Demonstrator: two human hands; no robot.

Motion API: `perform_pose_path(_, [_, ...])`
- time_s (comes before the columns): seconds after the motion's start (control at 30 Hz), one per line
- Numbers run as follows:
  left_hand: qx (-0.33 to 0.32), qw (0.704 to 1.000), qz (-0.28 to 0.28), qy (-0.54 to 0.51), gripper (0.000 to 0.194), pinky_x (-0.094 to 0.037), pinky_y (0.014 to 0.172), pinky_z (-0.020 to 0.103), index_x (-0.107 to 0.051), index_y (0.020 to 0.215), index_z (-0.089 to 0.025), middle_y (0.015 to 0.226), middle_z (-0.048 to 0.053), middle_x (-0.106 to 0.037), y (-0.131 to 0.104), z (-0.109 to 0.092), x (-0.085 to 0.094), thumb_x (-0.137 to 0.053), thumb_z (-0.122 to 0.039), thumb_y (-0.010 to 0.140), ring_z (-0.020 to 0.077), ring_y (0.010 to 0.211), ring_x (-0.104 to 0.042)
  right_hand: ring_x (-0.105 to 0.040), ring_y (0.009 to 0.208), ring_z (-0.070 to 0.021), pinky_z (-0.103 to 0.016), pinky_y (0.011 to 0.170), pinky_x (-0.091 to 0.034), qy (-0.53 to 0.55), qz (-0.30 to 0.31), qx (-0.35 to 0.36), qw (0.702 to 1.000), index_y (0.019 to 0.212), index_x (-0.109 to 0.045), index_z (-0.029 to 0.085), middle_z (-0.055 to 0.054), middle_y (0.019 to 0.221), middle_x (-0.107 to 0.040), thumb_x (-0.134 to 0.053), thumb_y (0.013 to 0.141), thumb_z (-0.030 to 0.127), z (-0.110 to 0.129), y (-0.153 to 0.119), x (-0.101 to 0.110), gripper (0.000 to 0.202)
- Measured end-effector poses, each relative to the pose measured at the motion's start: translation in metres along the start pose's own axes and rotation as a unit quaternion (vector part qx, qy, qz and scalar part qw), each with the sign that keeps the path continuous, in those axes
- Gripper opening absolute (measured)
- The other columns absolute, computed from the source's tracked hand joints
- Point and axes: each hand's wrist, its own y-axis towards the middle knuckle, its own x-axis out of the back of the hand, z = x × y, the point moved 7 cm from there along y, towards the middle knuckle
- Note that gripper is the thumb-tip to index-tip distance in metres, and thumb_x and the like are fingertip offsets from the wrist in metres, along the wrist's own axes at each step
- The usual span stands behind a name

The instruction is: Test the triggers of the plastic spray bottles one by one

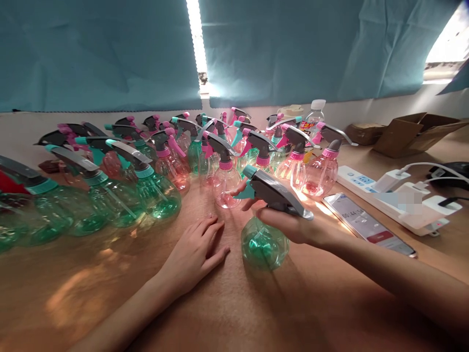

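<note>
Just right of lower centre, our right grip is clasping an upright green spray bottle beneath its trigger head. We are judging it light, thin-walled and slightly slippery, surest held at that stiff neck. Our left grip is lying loosely spread on the tabletop, holding nothing. Beyond, other spray bottles are crowding mid-frame.

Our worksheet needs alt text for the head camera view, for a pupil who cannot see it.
A person's right hand holds a green spray bottle by its neck; the left hand rests palm down on a brown table. More green and pink bottles stand crowded beyond, with a phone and power strip at right.
</note>
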Motion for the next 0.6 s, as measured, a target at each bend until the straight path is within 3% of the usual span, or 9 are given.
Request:
perform_pose_path(0.37, [0.002,1.000,-0.004,-0.005,0.044,-0.043,0.102,0.052,-0.054,0.127,-0.015,0.133,0.017,-0.057,0.001,0.000,0.002,-0.051,-0.045,0.095,0.0341,0.124,-0.051,-0.057,0.074,-0.0147,-0.029,0.065,-0.044,0.005,-0.002,0.042,0.999,0.091,-0.058,0.021,0.002,0.080,-0.060,-0.053,0.077,0.016,0.012,0.005,-0.001,0.015])
perform_pose_path(0.6, [-0.003,1.000,-0.007,-0.006,0.045,-0.043,0.102,0.052,-0.053,0.129,-0.017,0.133,0.016,-0.057,0.001,0.001,0.002,-0.050,-0.046,0.095,0.0335,0.124,-0.051,-0.056,0.072,-0.0140,-0.027,0.061,-0.043,-0.003,0.007,0.027,1.000,0.095,-0.060,0.023,0.001,0.084,-0.062,-0.054,0.078,0.017,0.012,-0.002,0.002,0.020])
